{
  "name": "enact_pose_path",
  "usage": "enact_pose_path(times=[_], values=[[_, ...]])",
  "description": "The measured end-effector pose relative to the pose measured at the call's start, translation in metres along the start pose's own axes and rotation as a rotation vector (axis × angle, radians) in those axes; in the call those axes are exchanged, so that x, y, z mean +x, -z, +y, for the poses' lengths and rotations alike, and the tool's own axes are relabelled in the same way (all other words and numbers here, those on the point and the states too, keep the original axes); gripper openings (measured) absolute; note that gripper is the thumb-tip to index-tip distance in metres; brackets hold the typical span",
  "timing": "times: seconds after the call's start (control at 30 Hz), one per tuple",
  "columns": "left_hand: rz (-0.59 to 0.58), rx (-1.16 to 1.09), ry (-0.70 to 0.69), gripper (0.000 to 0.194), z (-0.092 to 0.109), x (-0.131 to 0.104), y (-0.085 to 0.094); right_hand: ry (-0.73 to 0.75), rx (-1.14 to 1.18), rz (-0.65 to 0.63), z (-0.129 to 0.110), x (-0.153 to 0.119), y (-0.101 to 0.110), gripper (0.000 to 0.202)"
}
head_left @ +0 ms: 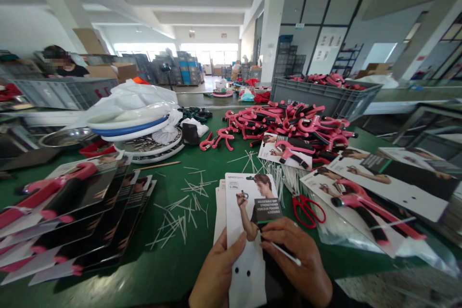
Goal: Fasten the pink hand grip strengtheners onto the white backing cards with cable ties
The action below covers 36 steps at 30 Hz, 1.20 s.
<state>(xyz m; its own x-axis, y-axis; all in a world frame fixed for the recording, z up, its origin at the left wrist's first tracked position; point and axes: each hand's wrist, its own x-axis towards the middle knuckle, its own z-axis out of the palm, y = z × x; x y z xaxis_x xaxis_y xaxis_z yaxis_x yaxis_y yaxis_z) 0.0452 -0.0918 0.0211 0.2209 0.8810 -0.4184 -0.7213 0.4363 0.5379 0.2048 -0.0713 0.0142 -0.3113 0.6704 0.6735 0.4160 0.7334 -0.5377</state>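
Note:
My left hand (pixel 218 272) is closed on the left side of a printed backing card (pixel 236 211), its thumb lying across the front. The card shows an arm picture and a few punched holes lower down. At the card's right edge, my right hand (pixel 301 260) pinches a white cable tie (pixel 287 253), its end sticking out past the fingers. Part of another card (pixel 219 207) shows behind the first. Close by on the right lie red-handled scissors (pixel 309 211). Loose cable ties (pixel 180 221) are scattered left of the card.
Pink-and-black hand grip strengtheners (pixel 274 122) are heaped at the back, before a grey crate (pixel 321 98). Carded strengtheners (pixel 83 202) stack at left; another carded strengthener (pixel 364 207) lies at right, near stacked cards (pixel 391 178). White plates (pixel 144 151) stand back left. A person (pixel 65 62) is far left.

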Motion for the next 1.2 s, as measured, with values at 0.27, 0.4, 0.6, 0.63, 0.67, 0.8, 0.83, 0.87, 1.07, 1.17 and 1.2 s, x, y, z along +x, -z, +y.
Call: enact_pose_path(times=[0.27,0.4,0.6,0.63,0.67,0.8,0.83,0.87,1.07,1.17,1.2], values=[[0.01,0.01,-0.029,0.058,-0.002,0.001,0.006,-0.253,-0.037,0.061,-0.007,-0.007,0.008,0.013],[-0.018,-0.02,-0.072,0.054,-0.007,0.005,0.011,-0.551,0.064,0.093,-0.011,-0.011,0.005,0.032],[-0.06,0.076,-0.125,0.034,-0.013,0.009,0.016,-0.79,0.239,0.135,-0.015,-0.011,-0.007,0.043],[-0.054,0.11,-0.145,0.03,-0.013,0.009,0.016,-0.801,0.244,0.124,-0.016,-0.011,-0.008,0.043],[-0.048,0.14,-0.154,0.028,-0.012,0.008,0.016,-0.805,0.246,0.099,-0.016,-0.011,-0.009,0.043],[-0.022,0.187,-0.133,0.034,-0.004,0.006,0.016,-0.866,0.282,0.081,-0.014,-0.015,-0.006,0.038],[-0.014,0.195,-0.125,0.035,-0.002,0.005,0.015,-0.894,0.293,0.113,-0.012,-0.016,-0.004,0.036],[-0.007,0.208,-0.114,0.036,0.001,0.004,0.015,-0.907,0.301,0.149,-0.01,-0.017,-0.001,0.035],[-0.001,0.248,-0.057,0.03,0.011,-0.001,0.012,-0.613,0.238,0.091,-0.001,-0.012,0.033,0.023],[-0.067,0.24,-0.013,0.025,0.018,-0.003,0.011,-0.396,0.11,-0.19,-0.001,-0.002,0.052,0.022],[-0.109,0.236,0.009,0.021,0.02,-0.003,0.011,-0.333,0.09,-0.278,0.0,0.003,0.057,0.022]])
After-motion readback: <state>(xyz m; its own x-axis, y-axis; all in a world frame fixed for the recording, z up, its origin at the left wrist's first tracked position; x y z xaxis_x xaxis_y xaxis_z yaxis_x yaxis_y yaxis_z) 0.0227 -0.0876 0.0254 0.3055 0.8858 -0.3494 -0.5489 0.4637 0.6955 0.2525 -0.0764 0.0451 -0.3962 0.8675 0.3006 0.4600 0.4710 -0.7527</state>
